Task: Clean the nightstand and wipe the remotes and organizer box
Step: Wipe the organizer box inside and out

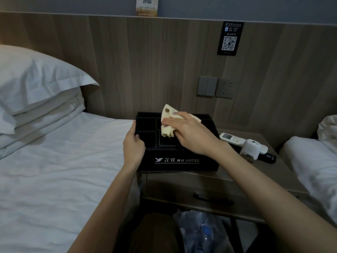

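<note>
The organizer box (176,160), black with hotel lettering on its front, is set on the left end of the nightstand (173,185), its front edge flush with the tabletop's edge and just beside the bed (63,161). Its open-topped compartments are turned upward, so the inside can be reached from above.

A cream cloth (168,123) is bunched and pushed down into the larger middle compartment. It is gripped by the right hand (191,134), whose fingers are drawn close together over the fabric, with a loose corner left sticking up behind them. The wiping of the box's interior is judged to be the step in hand.

The box's left wall is pinched by the left hand (134,145), thumb over the rim and fingers along the outside, apparently so that the light box is not dragged about by the rubbing.

The white remote (231,138) and black remote (268,157) are laid out on the tabletop to the right, apart from the box, probably emptied out so the compartments can be reached. A small white-capped bottle (250,149) is stood in front of them.

A plastic bag (200,227) is seen under the nightstand, possibly for rubbish.
</note>
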{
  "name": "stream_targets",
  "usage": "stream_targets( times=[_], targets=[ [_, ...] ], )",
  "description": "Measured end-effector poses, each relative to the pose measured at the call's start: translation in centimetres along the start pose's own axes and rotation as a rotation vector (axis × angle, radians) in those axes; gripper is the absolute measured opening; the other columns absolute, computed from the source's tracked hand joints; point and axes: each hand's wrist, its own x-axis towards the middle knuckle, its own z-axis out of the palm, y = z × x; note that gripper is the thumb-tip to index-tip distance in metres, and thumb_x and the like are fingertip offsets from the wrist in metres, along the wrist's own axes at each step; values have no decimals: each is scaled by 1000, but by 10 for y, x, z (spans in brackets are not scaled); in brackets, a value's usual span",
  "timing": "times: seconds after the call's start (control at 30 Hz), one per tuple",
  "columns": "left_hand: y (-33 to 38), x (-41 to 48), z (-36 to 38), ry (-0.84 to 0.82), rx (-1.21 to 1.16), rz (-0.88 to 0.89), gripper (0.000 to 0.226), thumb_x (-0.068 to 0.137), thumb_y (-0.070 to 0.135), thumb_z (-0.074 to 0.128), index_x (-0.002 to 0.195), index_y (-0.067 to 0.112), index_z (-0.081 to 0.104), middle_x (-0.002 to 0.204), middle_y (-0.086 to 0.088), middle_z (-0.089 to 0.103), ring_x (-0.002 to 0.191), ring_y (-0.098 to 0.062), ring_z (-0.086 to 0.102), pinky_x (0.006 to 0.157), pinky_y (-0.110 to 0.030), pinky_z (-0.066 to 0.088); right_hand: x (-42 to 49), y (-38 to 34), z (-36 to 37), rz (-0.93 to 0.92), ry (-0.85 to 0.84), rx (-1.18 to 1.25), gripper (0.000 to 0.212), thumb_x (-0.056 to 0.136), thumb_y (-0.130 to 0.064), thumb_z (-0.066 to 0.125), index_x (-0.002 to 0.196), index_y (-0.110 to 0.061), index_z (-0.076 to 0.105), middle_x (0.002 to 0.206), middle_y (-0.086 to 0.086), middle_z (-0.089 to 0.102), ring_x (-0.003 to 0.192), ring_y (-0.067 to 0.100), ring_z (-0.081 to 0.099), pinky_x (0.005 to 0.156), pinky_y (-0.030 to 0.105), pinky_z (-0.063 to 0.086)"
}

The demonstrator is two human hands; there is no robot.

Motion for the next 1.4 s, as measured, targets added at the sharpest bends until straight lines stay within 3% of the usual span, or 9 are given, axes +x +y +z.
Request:
stream_targets(
  times=[0.07, 0.13, 0.27, 0.47, 0.67, 0.9, 1.07, 1.2, 1.4],
  targets=[
    [-1, 0, 0, 1, -6, 15, 57, 96, -5, 31, 143, 24, 44, 117, 13, 51, 108, -2, 45, 74, -1, 35, 23, 5, 18, 42, -111, 13, 52, 94, -3, 43, 142, -21, 46, 140, 10, 48, 138, 24, 31, 106, 33, 36],
    [-3, 1, 0, 0, -9, 20, 57, 96, -5, 31, 143, 25, 44, 121, 11, 54, 110, -3, 46, 86, -9, 35, 32, 10, 24, 107, -226, 76, 52, 95, -4, 42, 144, -24, 45, 143, 13, 42, 136, 26, 34, 108, 30, 32],
    [-8, 4, 2, 16, -16, 4, 56, 98, -3, 31, 146, 24, 41, 137, 7, 52, 117, 0, 42, 95, -13, 32, 23, 31, 16, 120, -317, 102, 51, 98, -2, 40, 143, -26, 46, 143, 13, 40, 130, 27, 39, 100, 24, 31],
    [-11, 4, 3, 34, -15, 3, 55, 98, -4, 32, 146, 22, 42, 137, 6, 52, 116, -1, 43, 86, 0, 32, 2, 60, 11, 232, -286, -107, 51, 97, -11, 44, 141, -35, 45, 130, 13, 42, 113, 34, 51, 97, 35, 41],
    [-8, 2, 4, 41, 17, -6, 56, 98, -3, 30, 146, 23, 41, 137, 4, 53, 118, -6, 46, 95, -16, 33, -12, 62, 7, 317, -199, -372, 47, 95, -7, 42, 138, -27, 50, 126, 12, 58, 117, 32, 45, 87, 36, 40],
    [-4, -1, 8, 95, 104, -32, 57, 98, -3, 31, 145, 26, 42, 136, -2, 57, 123, -24, 51, 89, -19, 33, -13, 61, -5, 353, -285, -222, 49, 93, -6, 42, 136, -29, 52, 128, 15, 58, 114, 35, 52, 92, 40, 44],
    [-5, -1, 9, 108, 149, -26, 57, 98, -2, 31, 145, 26, 42, 133, -6, 58, 121, -29, 52, 89, -23, 34, -49, 42, -10, 297, -172, -185, 53, 90, 3, 42, 134, -24, 55, 129, 9, 61, 112, 35, 53, 93, 34, 39],
    [-5, 0, 8, 105, 143, -41, 54, 98, -1, 32, 146, 23, 41, 137, -8, 56, 126, -31, 49, 100, -29, 36, -85, 33, -7, 271, -63, -124, 58, 87, 5, 50, 137, -25, 52, 131, 3, 60, 110, 31, 50, 91, 36, 42],
    [-8, 0, 7, 89, 92, -18, 53, 99, 0, 32, 145, 21, 43, 139, -4, 54, 127, -24, 48, 94, -16, 31, -91, 34, -17, 315, 158, -33, 53, 88, 2, 45, 133, -24, 56, 129, 0, 62, 111, 28, 50, 87, 38, 45]
  ],
)
